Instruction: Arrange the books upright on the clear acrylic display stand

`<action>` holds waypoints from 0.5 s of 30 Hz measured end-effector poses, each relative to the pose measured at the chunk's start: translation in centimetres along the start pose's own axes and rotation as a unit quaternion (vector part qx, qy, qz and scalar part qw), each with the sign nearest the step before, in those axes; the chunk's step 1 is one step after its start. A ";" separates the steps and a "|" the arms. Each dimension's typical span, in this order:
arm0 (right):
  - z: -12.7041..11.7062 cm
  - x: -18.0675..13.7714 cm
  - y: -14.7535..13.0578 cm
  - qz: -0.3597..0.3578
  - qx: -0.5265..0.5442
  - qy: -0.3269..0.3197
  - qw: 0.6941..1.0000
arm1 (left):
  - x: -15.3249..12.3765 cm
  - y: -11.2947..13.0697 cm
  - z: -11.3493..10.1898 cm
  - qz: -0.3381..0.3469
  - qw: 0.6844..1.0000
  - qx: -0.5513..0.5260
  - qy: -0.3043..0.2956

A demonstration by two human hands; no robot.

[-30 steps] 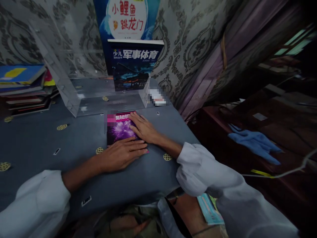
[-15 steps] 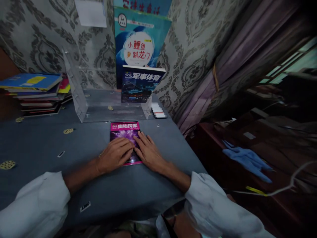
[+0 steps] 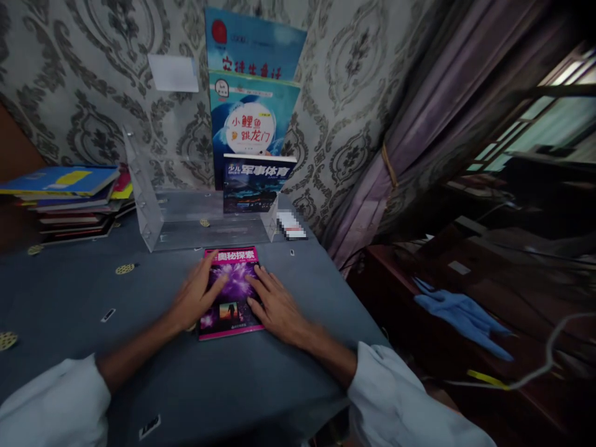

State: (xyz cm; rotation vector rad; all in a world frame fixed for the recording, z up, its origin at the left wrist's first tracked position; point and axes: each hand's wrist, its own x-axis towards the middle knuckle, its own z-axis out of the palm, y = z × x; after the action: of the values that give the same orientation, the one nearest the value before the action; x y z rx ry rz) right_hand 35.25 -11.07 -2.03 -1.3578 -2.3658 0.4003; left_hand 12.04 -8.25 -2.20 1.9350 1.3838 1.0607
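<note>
A purple and pink book (image 3: 233, 279) lies flat on the grey-blue tablecloth (image 3: 223, 385), its cover facing up. My left hand (image 3: 198, 292) rests along the book's left edge, thumb apart and reaching over the cover. On the right edge, my right hand (image 3: 274, 304) lies with fingers spread, its fingertips on the cover. Just behind the book stands a clear plastic rack (image 3: 205, 233). In its right part several books stand upright in steps: a dark military-themed book (image 3: 254, 189) in front, a teal book (image 3: 251, 127) behind it, and a blue book (image 3: 256, 46) at the back.
A stack of books (image 3: 69, 192) sits at the table's left back. Beside the rack's right end is a small white item (image 3: 292, 225), blurred out. To the right, a dark red desk (image 3: 400, 292) holds a blue cloth (image 3: 460, 313) and cables. A purple curtain (image 3: 395, 136) hangs there.
My left hand has slid off the middle of the cover to the left edge, uncovering the book's picture. My right hand stays on the right edge. The camera has tilted up slightly.
</note>
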 end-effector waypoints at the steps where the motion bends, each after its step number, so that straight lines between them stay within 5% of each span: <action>1: -0.1 0.0 -0.1 0.003 -0.002 -0.003 1.000 | 0.2 0.3 -0.1 -0.036 0.997 -0.069 0.018; 5: -0.5 -0.1 -0.5 0.011 -0.002 -0.008 1.000 | 1.4 1.5 -0.4 -0.208 0.917 -0.323 0.105; 10: -0.5 0.0 -0.7 0.015 0.008 -0.013 1.000 | 1.8 3.6 0.3 -0.329 0.817 -0.466 0.082; 15: -0.6 -0.2 -0.6 0.021 0.053 0.001 0.998 | 1.9 4.3 1.1 -0.363 0.796 -0.471 0.111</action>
State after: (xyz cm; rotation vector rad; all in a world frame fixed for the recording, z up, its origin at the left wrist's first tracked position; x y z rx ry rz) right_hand 35.11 -11.53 -1.28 -1.3595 -2.2841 0.5292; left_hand 15.54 -7.88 1.04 0.4939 1.1719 1.2270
